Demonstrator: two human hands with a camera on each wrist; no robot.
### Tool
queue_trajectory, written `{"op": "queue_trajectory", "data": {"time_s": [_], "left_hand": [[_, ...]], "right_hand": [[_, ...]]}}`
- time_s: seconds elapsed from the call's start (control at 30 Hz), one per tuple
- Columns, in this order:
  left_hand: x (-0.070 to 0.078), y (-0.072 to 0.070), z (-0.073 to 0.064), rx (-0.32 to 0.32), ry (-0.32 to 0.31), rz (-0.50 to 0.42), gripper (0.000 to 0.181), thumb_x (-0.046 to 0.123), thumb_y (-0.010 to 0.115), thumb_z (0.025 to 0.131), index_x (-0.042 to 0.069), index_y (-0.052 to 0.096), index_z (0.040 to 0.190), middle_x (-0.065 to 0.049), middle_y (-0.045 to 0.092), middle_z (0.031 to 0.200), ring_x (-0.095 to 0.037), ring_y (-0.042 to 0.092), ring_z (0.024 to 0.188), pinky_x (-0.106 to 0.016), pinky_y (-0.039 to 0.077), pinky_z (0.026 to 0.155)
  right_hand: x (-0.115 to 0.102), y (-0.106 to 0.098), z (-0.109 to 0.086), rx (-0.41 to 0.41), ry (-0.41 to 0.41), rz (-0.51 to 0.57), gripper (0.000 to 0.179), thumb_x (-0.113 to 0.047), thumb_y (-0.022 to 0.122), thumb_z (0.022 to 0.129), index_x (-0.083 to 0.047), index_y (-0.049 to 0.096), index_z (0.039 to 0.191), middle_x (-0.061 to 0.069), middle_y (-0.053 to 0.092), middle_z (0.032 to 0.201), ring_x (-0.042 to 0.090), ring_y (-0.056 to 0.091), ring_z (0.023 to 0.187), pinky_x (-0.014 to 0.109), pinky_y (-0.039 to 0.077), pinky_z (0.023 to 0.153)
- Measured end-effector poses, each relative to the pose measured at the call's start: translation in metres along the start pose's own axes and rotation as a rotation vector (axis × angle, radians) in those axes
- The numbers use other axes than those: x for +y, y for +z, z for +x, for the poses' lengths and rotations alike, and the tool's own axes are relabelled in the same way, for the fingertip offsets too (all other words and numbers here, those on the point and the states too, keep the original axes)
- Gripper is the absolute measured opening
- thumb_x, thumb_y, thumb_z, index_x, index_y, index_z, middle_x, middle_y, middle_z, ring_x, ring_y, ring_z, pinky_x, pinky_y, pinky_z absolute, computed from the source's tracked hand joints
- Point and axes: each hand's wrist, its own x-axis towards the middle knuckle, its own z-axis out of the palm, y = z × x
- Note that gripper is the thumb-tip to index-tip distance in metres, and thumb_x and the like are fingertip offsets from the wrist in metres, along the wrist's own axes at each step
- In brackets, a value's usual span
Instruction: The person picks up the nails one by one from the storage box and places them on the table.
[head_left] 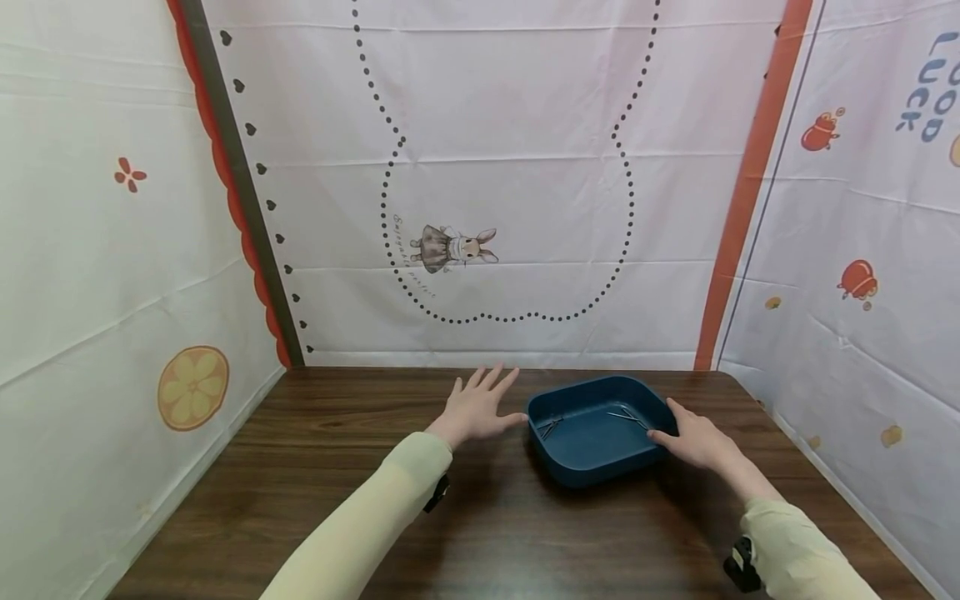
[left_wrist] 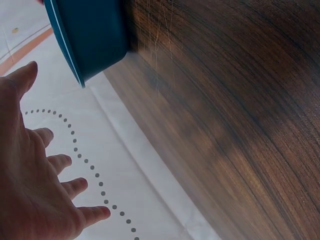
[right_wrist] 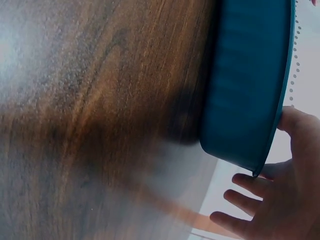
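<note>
A dark blue rectangular basin [head_left: 596, 442] with rounded corners sits on the wooden table. Inside it, thin metal pieces lie in two small groups: one group [head_left: 551, 427] by the left wall, another group [head_left: 628, 416] toward the right; their kind is too small to tell. My right hand [head_left: 697, 437] grips the basin's right rim, thumb over the edge and index finger outside; its other fingers spread apart in the right wrist view. Beside the left end, my left hand [head_left: 476, 411] holds nothing, its fingers spread. In the left wrist view, a gap separates that thumb from the basin [left_wrist: 92, 40].
The brown wood-grain table [head_left: 337, 467] runs back to a white printed cloth [head_left: 517, 208]. More printed cloth hangs along the left and right sides. Both forearms wear pale sleeves [head_left: 375, 508] with a small black device at each wrist.
</note>
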Motion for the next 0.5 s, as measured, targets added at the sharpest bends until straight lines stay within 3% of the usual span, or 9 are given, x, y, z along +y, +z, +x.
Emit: {"op": "queue_trajectory", "data": {"time_s": [0.5], "left_hand": [[-0.0016, 0.0069, -0.0007, 0.005, 0.013, -0.009, 0.079, 0.061, 0.048, 0.094, 0.033, 0.013, 0.159, 0.000, 0.011, 0.168, -0.034, 0.015, 0.154, -0.065, 0.016, 0.119]], "right_hand": [[-0.0026, 0.0009, -0.0028, 0.015, 0.030, -0.006, 0.084, -0.046, 0.055, 0.094, 0.014, 0.028, 0.146, 0.042, 0.043, 0.138, 0.057, 0.049, 0.123, 0.068, 0.046, 0.093]]}}
